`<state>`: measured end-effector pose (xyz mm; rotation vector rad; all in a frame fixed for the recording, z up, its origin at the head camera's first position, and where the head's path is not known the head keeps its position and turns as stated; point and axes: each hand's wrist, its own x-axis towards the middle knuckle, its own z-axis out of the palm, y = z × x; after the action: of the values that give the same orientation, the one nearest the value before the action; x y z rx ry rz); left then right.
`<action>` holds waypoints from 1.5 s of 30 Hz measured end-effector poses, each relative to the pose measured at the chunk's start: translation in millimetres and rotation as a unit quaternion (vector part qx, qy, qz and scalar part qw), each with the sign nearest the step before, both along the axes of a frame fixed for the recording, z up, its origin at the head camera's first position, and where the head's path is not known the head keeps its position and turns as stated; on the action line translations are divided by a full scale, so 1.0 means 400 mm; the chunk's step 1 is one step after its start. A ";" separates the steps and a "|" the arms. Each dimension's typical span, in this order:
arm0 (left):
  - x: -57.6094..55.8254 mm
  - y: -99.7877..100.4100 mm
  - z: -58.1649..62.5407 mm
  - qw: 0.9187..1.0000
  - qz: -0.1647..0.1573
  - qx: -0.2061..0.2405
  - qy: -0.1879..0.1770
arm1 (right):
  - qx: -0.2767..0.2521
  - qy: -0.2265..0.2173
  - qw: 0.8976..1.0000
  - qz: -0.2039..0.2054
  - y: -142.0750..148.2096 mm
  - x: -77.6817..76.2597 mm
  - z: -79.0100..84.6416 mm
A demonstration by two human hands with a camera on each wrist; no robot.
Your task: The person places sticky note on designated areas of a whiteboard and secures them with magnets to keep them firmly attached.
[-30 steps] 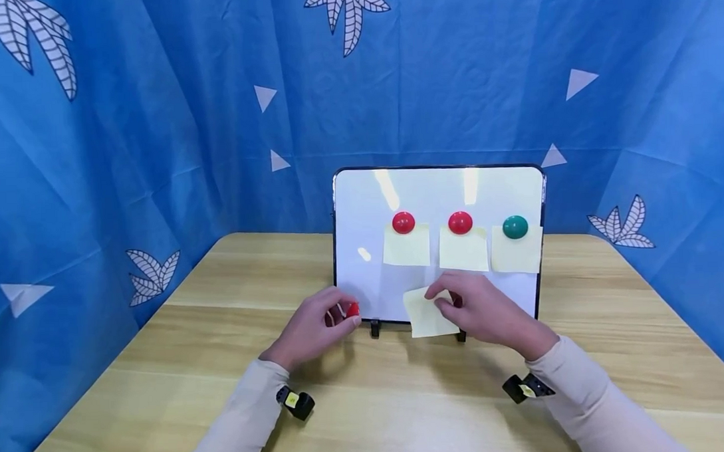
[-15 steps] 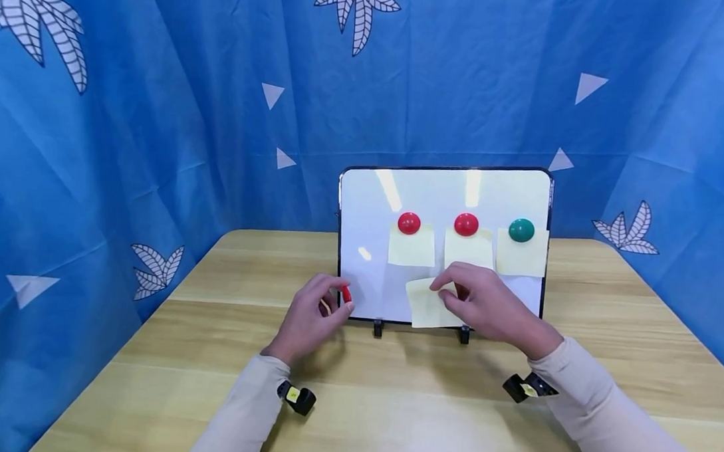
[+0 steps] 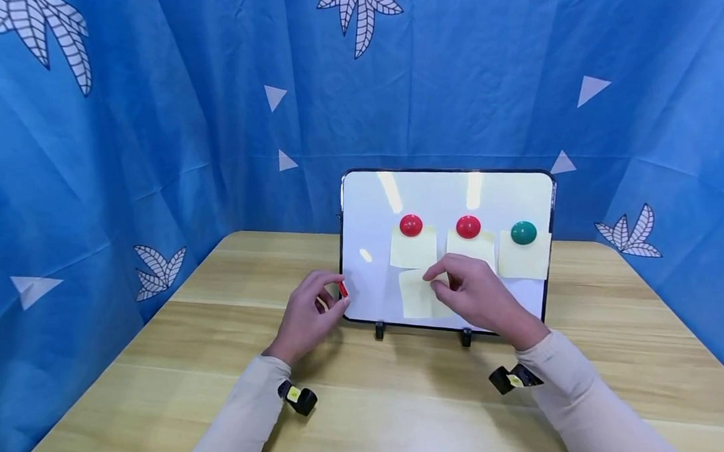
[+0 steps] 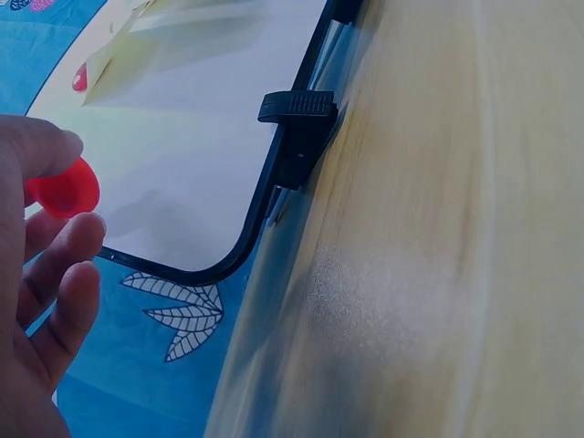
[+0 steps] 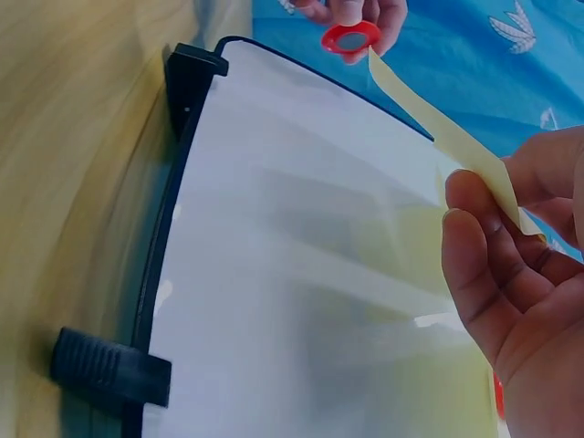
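Note:
My left hand pinches a round red magnet between thumb and fingers, beside the whiteboard's lower left edge. The magnet's grey back shows in the right wrist view. With thumb and fingertips, my right hand holds a pale yellow sticky note by its right side. That note is in front of the lower middle of the whiteboard and stands away from its surface in the right wrist view. The hand covers the note's right part.
Three other notes are on the board, two under a left red magnet and a middle red magnet, one under a green magnet. Black feet hold the board on the wooden table. A blue curtain hangs behind.
My right hand has raised the sticky note and moved it slightly left, close under the left pinned note. My left hand has lifted the red magnet a little and turned it edge-on.

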<state>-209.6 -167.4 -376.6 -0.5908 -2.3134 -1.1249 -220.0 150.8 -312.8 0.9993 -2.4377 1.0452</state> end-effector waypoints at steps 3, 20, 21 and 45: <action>0.002 -0.004 -0.002 1.000 0.007 0.001 0.007 | -0.010 0.009 1.000 0.000 -0.012 -0.006 0.004; 0.007 -0.011 -0.012 1.000 0.022 0.016 0.007 | -0.075 0.042 0.996 -0.015 -0.111 -0.037 0.033; 0.007 -0.010 -0.012 1.000 0.023 0.016 0.008 | -0.077 0.047 0.996 -0.017 -0.116 -0.041 0.030; -0.015 -0.018 0.022 0.994 0.066 0.084 -0.033 | -0.070 0.056 0.993 -0.076 -0.214 -0.092 0.025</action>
<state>-215.7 -174.6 -367.7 -0.3369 -2.2477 -1.2767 -256.7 65.1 -302.9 0.7916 -2.2742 1.0618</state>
